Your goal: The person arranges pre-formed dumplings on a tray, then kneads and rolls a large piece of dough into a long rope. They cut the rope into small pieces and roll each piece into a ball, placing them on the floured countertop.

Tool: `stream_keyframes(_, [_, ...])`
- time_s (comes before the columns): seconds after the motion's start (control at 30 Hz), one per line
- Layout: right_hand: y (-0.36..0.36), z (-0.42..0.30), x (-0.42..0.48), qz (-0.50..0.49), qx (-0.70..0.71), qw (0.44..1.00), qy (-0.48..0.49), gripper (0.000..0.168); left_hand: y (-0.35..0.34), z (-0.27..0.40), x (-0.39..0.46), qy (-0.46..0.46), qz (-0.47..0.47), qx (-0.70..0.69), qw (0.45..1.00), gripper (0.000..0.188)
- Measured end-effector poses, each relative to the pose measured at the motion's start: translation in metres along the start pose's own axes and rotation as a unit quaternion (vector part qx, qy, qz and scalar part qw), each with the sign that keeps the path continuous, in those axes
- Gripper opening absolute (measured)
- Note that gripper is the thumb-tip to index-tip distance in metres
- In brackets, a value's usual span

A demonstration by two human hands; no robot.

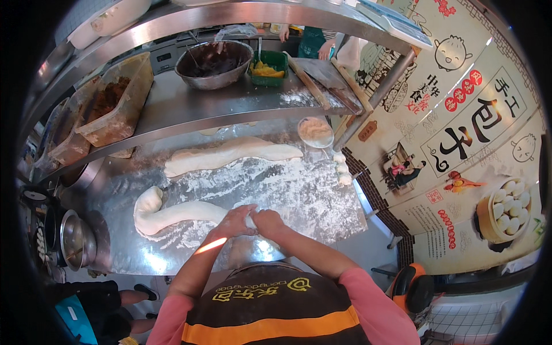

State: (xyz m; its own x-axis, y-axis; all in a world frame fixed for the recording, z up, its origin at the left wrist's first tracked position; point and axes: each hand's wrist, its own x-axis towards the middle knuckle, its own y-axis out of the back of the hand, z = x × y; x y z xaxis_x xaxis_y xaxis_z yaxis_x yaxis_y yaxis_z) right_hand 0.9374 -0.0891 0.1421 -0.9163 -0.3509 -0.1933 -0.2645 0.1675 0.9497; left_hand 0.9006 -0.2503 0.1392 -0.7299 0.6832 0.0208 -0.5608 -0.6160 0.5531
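Note:
A thick rope of white dough [185,213] lies curved on the floured steel worktable [297,194], its left end curled up and back. My left hand [236,221] is closed around the right end of this rope, near the table's front edge. Pressed against it, my right hand [268,223] grips the tip of the dough, with a little white showing between both hands. The fingers partly hide that end. Farther back rests a second, flatter log of dough [233,156], apart from my hands.
A bowl of orange-tinted crumbly food [315,131] and small dough pieces [341,169] sit at the right. The raised shelf [172,99] carries a steel bowl of dark filling [213,64], a green tub [269,69] and plastic bins [116,99]. Other people stand behind the shelf and at lower left.

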Motion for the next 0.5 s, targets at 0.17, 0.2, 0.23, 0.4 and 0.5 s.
stream_keyframes(0.17, [0.014, 0.005, 0.001, 0.064, -0.027, 0.996, 0.054, 0.022, -0.008, 0.004, 0.029, 0.077, -0.118, -0.296, 0.945, 0.067])
stream_keyframes(0.2, [0.012, 0.008, 0.004, 0.063, 0.001, 0.996, 0.056, 0.022, -0.005, 0.009, 0.032, 0.091, -0.135, -0.324, 0.932, 0.062])
stream_keyframes(0.23, [0.012, 0.008, 0.004, 0.054, -0.011, 0.997, 0.053, 0.020, -0.008, -0.003, 0.031, 0.153, -0.152, -0.329, 0.920, 0.053])
stream_keyframes(0.4, [0.024, 0.009, -0.003, -0.013, -0.006, 1.000, -0.008, 0.016, -0.025, -0.005, 0.018, 0.271, -0.092, -0.166, 0.944, 0.035])
stream_keyframes(0.5, [0.015, 0.023, 0.008, -0.053, -0.004, 0.995, -0.084, 0.016, -0.035, 0.004, 0.018, 0.229, -0.084, -0.038, 0.969, 0.027])
